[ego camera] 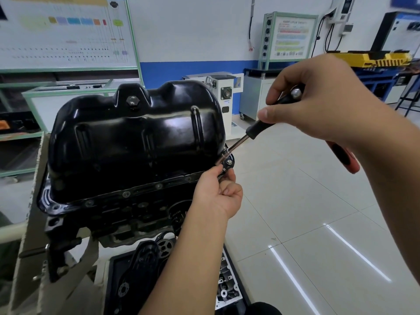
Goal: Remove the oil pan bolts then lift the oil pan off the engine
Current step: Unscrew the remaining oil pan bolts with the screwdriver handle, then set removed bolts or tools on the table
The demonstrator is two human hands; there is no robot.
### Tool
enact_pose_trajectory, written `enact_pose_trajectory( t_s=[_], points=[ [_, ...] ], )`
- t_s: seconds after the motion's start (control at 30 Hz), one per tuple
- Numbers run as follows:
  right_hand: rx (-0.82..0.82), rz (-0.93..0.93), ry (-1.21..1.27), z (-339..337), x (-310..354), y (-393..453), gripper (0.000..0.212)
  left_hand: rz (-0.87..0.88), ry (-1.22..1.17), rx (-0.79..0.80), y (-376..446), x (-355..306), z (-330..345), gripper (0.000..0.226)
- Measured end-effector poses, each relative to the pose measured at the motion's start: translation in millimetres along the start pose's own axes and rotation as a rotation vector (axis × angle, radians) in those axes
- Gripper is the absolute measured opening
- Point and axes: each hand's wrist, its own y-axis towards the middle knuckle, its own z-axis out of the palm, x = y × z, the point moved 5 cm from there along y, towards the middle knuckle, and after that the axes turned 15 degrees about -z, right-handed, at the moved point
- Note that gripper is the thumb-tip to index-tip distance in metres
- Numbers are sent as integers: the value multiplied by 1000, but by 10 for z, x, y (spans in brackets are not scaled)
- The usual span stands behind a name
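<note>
A glossy black oil pan (136, 137) sits upside up on the engine block (127, 219), its flange lined with several bolts (126, 194). A socket driver (241, 142) with a black handle and chrome shaft points down-left onto the bolt at the pan's right corner (228, 161). My right hand (318, 98) grips the black handle; a red and black handle (345, 155) sticks out below that hand. My left hand (218, 192) pinches the socket end at that corner bolt.
The engine hangs on a beige stand (29, 246). Below it lies a tray with engine parts (227, 285). Wall charts, cabinets and a yellow and blue bench (375, 57) stand behind. Tiled floor (306, 212) spreads to the right.
</note>
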Motion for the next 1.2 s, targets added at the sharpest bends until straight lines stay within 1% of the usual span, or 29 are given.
enact_pose_trajectory(
  t_s=[0.17,0.27,0.5,0.57,0.7,0.83,0.9,1.0,1.07,1.2],
  points=[
    [-33,20,40,-39,6,-36,17,-48,-16,32,-9,3,-4,19],
    [-45,37,65,-50,-11,-41,17,-59,-46,51,-9,30,44,23],
    [-69,69,137,12,-69,-67,18,-74,-11,-4,-30,58,169,30],
    [-78,83,147,5,-96,-75,18,-83,-6,-6,-53,55,169,29],
    [-104,102,168,-39,-137,-104,19,-123,-29,36,-80,56,208,20],
    [-132,84,244,-62,-169,-165,19,-126,30,102,-174,106,125,19],
    [-151,78,321,-56,-175,-186,20,-89,24,146,-275,98,74,21],
    [-167,65,463,-27,-126,-160,20,7,-2,194,-510,-20,73,35],
    [-179,46,562,17,-34,-105,18,56,-31,244,-746,-131,79,39],
    [-183,-33,731,223,328,54,17,181,-154,336,-1292,-430,-77,31]
  ],
)
